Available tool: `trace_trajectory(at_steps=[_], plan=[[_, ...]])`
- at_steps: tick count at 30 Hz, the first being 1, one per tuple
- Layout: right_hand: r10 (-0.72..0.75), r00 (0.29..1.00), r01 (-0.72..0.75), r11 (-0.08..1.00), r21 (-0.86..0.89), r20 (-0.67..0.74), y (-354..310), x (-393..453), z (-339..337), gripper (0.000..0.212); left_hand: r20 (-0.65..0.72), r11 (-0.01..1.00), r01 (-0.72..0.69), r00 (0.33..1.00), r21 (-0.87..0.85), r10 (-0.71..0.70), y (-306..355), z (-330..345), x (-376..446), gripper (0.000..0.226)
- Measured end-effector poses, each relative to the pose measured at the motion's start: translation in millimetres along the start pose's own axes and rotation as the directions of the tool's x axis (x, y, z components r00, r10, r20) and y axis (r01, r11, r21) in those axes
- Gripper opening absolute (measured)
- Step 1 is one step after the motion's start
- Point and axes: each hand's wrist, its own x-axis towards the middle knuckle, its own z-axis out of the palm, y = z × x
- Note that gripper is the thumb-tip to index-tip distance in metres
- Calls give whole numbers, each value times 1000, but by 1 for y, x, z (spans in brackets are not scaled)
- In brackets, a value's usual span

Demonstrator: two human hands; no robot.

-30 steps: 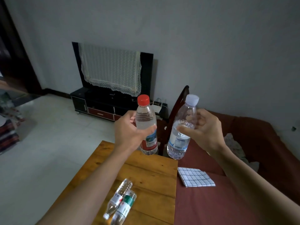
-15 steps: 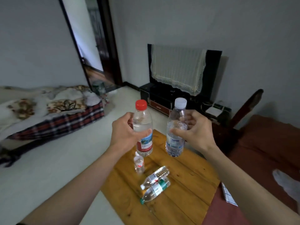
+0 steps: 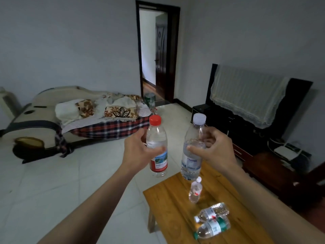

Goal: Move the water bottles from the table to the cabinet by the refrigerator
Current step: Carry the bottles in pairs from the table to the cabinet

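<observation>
Head view. The left hand (image 3: 139,152) holds the red-capped bottle (image 3: 157,147) upright, raised above the floor just left of the table (image 3: 168,205). The fingers wrap the bottle's middle, pressed against it, with the thumb across the near side above the red label. The bottle is partly filled with clear water.

The right hand (image 3: 214,150) holds the white-capped bottle (image 3: 192,155), tilted slightly with its cap leaning right, raised above the far edge of the table. The fingers curl around the bottle's upper body, the thumb pressing on the near side. Its label is white and blue. The two held bottles are near each other but apart.

Three more bottles remain on the wooden table. A small bottle (image 3: 195,191) with a white cap stands upright near the far part of the tabletop. Nearer, two bottles lie on their sides, touching: a clear bottle (image 3: 212,213) with a white cap, and just beside it a green-capped bottle (image 3: 212,228) with a green and white label. Both caps point left.

On the far left stands a sofa (image 3: 40,110) covered with a plaid blanket (image 3: 112,127) and cushions. A doorway (image 3: 154,50) opens in the far wall. On the right, a television (image 3: 255,95) draped with a lace cloth stands on a dark cabinet (image 3: 233,131). The floor is pale tile.
</observation>
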Motion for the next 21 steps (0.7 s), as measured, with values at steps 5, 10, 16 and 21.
trace_trajectory(at_steps=[5,10,16,21], plan=[[-46,999,46,999,-1,17,-46,22,94,55,-50,1000,9,999,-16,-10,-55,-84,30,45],[-93,990,91,995,28,103,-89,48,176,50,-176,999,-10,984,-36,4,-96,-160,40,47],[-178,959,156,981,113,220,-133,68,272,48,-312,999,45,949,15,-38,-136,-242,23,53],[-244,920,168,953,253,307,-159,70,333,49,-394,987,114,917,116,-60,-151,-297,10,47]])
